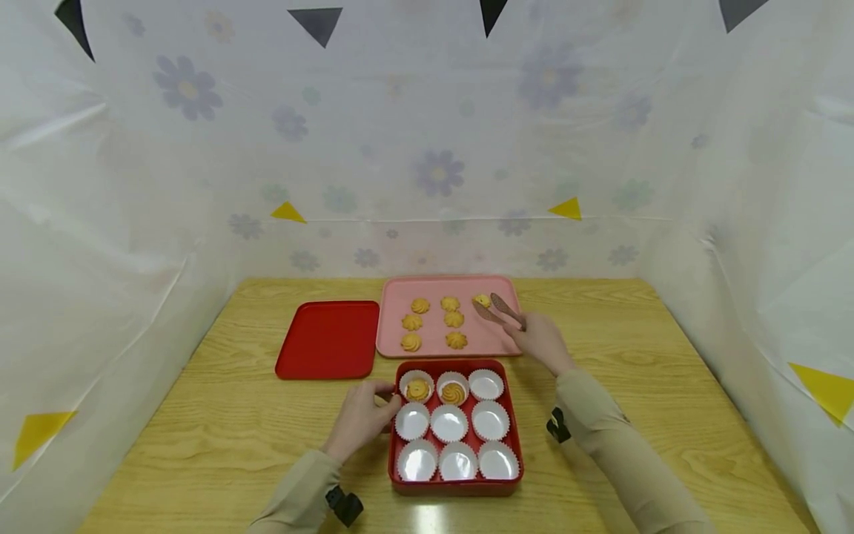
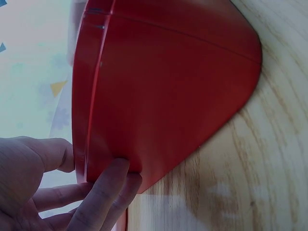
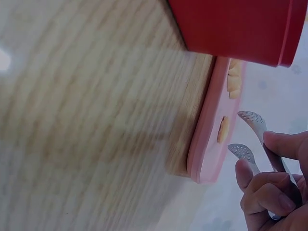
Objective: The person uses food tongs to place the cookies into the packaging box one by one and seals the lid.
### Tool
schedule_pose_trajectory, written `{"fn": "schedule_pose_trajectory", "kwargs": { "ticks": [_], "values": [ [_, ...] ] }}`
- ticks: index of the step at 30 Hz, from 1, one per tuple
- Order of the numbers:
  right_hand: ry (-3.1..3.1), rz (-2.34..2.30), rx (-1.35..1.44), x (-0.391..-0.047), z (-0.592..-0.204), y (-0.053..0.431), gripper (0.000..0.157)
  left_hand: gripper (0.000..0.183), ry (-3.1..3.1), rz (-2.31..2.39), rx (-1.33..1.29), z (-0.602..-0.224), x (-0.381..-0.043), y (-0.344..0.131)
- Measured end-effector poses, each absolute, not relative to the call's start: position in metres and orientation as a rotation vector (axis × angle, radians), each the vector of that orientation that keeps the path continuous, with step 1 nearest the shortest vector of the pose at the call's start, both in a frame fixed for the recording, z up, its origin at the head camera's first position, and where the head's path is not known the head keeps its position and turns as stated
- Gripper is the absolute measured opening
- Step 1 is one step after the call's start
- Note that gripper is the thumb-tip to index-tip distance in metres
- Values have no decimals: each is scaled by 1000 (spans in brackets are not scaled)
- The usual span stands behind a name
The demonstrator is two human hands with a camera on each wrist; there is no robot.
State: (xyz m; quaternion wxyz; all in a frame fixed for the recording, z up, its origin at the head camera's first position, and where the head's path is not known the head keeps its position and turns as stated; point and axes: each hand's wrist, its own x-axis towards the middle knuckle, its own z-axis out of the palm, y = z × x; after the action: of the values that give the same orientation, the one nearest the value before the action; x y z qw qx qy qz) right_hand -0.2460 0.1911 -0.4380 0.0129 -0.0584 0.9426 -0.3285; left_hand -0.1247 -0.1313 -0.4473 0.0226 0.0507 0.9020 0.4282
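My right hand (image 1: pixel 542 343) holds small metal tongs (image 3: pixel 255 126) with perforated ends over the right part of a pink tray (image 1: pixel 490 343). The tongs' tips are spread apart, with a piped cookie (image 1: pixel 482 300) between them in the head view. My left hand (image 1: pixel 363 417) grips the left wall of a deep red box (image 1: pixel 457 487), thumb at its rim and fingers against the outer side. White paper cups (image 1: pixel 449 423) sit in rows inside the box. One cookie (image 1: pixel 417 390) lies in the back left cup and another swirled cookie (image 1: pixel 452 394) in the back middle one.
Several more cookies (image 1: pixel 454 319) lie in two columns on the pink tray, just behind the box. A flat red lid-like piece (image 1: pixel 328 340) rests on the wooden table (image 1: pixel 220 437) to the left. Patterned white sheets (image 1: pixel 427 245) surround the table's back and sides.
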Motion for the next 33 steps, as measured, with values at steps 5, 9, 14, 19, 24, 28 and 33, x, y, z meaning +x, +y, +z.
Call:
{"fn": "schedule_pose_trajectory", "kwargs": {
  "ticks": [5,9,14,19,24,28,33],
  "values": [
    [2939,-932,-138,-256,-437,189,31,24,2799,1321,148,-447,-125,-132],
    [2942,-899,-108,-262,-438,186,34,23,2809,1318,168,-448,-125,-132],
    [2956,-870,-69,-268,-442,183,36,23,2808,1322,167,-448,-125,-132],
    [2929,-904,-40,-271,-443,180,36,24,2801,1325,177,-449,-126,-132],
    [2935,-899,-53,-276,-444,175,36,25,2789,1337,168,-449,-126,-132],
    [2926,-888,-31,-279,-445,171,34,26,2782,1339,166,-449,-126,-133],
    [2923,-878,-14,-279,-443,168,32,26,2785,1337,163,-449,-126,-133]
  ]
}}
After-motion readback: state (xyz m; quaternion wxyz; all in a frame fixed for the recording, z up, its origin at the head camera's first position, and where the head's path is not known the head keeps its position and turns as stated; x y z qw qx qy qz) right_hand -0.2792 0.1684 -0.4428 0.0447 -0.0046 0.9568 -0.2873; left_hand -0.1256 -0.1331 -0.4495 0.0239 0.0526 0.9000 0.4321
